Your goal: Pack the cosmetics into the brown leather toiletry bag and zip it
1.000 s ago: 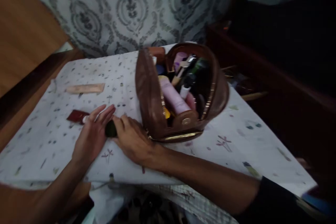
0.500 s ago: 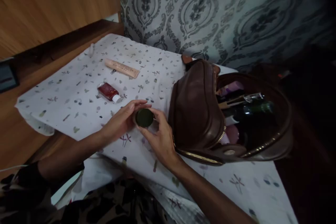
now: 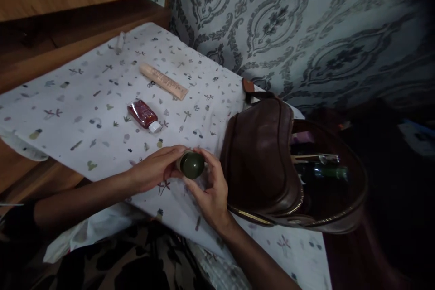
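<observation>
Bag [image 3: 265, 158] stands open beside the right hand [image 3: 215, 195].

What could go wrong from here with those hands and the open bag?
The dark green, round-topped container could slip if the left hand and right hand loosen. The open brown leather bag, close beside the right hand, might get bumped. The flat red bottle with a white cap, lying beyond the left hand, could perhaps be nudged.

Small round container [image 3: 190, 164], glossy dark-green end toward viewer, held between hands [image 3: 213, 189]
</observation>
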A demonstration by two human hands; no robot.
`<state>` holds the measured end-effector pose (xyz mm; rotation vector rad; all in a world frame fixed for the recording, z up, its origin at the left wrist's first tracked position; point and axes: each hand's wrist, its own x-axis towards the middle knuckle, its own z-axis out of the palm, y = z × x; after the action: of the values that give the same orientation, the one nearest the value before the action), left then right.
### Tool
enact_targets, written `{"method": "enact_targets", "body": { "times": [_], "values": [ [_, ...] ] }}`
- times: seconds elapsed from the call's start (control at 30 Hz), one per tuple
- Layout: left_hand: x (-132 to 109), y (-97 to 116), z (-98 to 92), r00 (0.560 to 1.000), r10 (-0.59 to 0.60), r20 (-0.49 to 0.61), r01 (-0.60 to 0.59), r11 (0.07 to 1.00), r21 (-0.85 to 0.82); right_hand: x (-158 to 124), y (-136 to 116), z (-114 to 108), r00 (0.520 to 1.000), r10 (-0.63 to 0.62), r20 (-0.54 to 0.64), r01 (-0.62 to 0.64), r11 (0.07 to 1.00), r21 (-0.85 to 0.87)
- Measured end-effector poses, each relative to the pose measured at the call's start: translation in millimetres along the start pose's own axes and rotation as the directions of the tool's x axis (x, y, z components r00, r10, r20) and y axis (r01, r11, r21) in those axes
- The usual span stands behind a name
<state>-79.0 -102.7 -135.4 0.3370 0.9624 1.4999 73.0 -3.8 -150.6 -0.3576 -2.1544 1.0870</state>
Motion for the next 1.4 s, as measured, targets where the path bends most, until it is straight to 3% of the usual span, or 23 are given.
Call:
{"method": "enact_targets", "body": {
  "times": [0.13,0.33,0.47,0.53,0.6,0.63,0.7,0.8,0.83,0.9,1.1,1.27,1.4],
  "values": [
    [1,1,2.9,1.000,-0.006,-0.025,0.006,1.000,-0.010,6,-11,-4,0.992,-0.122,0.039,0.126,0.987,-0.104],
    [-5,13,16.3,0.997,0.008,0.073,-0.014,0.997,0.078,12,-52,-23,0.988,-0.128,0.081,0.145,0.956,-0.255],
    [-12,27,36.1,0.977,0.065,0.201,-0.127,0.941,0.313,6,-81,-53,0.977,-0.181,0.110,0.204,0.943,-0.263],
    [-14,37,49.7,0.947,0.129,0.295,-0.265,0.834,0.485,0,-90,-72,0.981,-0.184,0.067,0.196,0.944,-0.265],
    [-12,44,64.9,0.896,0.216,0.388,-0.432,0.626,0.650,-6,-95,-93,0.988,-0.151,-0.017,0.142,0.960,-0.242],
    [-9,47,72.5,0.850,0.269,0.452,-0.525,0.480,0.702,-8,-96,-103,0.988,-0.133,-0.072,0.114,0.967,-0.228],
    [-1,48,86.7,0.708,0.336,0.622,-0.690,0.138,0.711,-11,-97,-122,0.972,-0.117,-0.202,0.073,0.974,-0.212],
    [17,39,102.1,0.465,0.250,0.849,-0.794,-0.307,0.525,-9,-96,-146,0.924,-0.104,-0.367,0.014,0.971,-0.240],
    [22,36,105.3,0.419,0.192,0.888,-0.789,-0.406,0.460,-9,-95,-152,0.912,-0.079,-0.402,-0.022,0.971,-0.239],
    [31,28,109.1,0.369,0.108,0.923,-0.757,-0.542,0.366,-7,-91,-162,0.902,-0.009,-0.431,-0.095,0.971,-0.220],
    [34,21,107.7,0.291,0.127,0.948,-0.661,-0.690,0.295,-7,-70,-182,0.937,0.108,-0.334,-0.167,0.974,-0.154],
    [32,22,102.8,0.221,0.186,0.957,-0.657,-0.697,0.288,-4,-58,-186,0.961,0.156,-0.228,-0.177,0.982,-0.073],
    [34,22,98.7,0.180,0.228,0.957,-0.668,-0.686,0.289,3,-55,-189,0.973,0.161,-0.164,-0.180,0.978,-0.103]
  ]
}}
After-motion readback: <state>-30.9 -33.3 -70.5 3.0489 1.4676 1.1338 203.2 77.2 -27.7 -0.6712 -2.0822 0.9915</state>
